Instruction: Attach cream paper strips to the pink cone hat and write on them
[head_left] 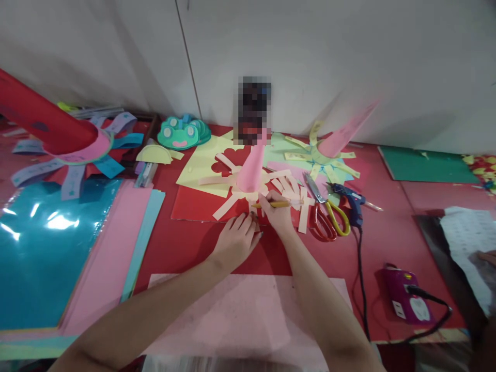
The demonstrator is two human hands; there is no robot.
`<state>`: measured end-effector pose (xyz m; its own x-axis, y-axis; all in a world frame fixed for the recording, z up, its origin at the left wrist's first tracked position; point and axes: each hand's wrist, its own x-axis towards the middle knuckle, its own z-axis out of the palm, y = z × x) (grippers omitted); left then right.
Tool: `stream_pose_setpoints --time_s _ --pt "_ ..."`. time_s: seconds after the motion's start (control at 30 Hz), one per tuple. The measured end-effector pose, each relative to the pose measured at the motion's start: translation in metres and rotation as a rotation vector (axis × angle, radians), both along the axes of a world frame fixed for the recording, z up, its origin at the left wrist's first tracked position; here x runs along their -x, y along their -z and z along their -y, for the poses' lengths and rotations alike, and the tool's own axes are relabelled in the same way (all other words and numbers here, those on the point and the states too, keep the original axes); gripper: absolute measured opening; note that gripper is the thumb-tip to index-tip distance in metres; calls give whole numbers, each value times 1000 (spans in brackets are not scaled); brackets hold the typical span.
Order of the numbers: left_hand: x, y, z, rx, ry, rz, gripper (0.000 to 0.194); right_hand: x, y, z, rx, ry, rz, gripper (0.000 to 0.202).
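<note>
The pink paper cone (251,170) stands just beyond the grip, pale paper strips (228,206) fanned around its foot, above a red sheet (188,206). The right hand (276,207) is closed on a yellow pencil (279,204), its tip at the strip nearest the person. Just left of the grip, the left hand (237,235) lies palm down, fingers extended; whether they press on that strip is hard to tell.

Right of the grip are loose strips (304,212), scissors (325,209) with a red and a yellow handle, then a blue glue gun (351,199), a dark cable beside a purple socket box (406,294). Beyond the scissors rises a second pink cone (349,132).

Far left of the grip are green frog cutouts (182,133), a large red cone (50,119) and a glossy teal packet (50,258). A pink sheet (248,310) lies under the forearms. The tabletop (387,217) is red, meeting a pale grey wall (329,51) behind the cones.
</note>
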<state>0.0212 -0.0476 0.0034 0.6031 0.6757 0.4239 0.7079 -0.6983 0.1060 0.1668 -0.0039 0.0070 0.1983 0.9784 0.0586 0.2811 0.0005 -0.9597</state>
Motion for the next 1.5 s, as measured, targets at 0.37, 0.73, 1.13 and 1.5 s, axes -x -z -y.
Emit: stream_pose_setpoints --time_s 0.37,0.73,1.13,1.5 --pt "0 -1 -1 10 8 19 26 0 6 -1 2 -24 10 34" --pt "0 0 -2 0 6 9 27 2 5 1 12 64 109 34" --pt "-1 1 -1 -19 -6 -7 27 1 6 1 -7 58 115 34" --pt "0 0 -1 -20 3 0 26 4 1 1 -13 98 84 32"
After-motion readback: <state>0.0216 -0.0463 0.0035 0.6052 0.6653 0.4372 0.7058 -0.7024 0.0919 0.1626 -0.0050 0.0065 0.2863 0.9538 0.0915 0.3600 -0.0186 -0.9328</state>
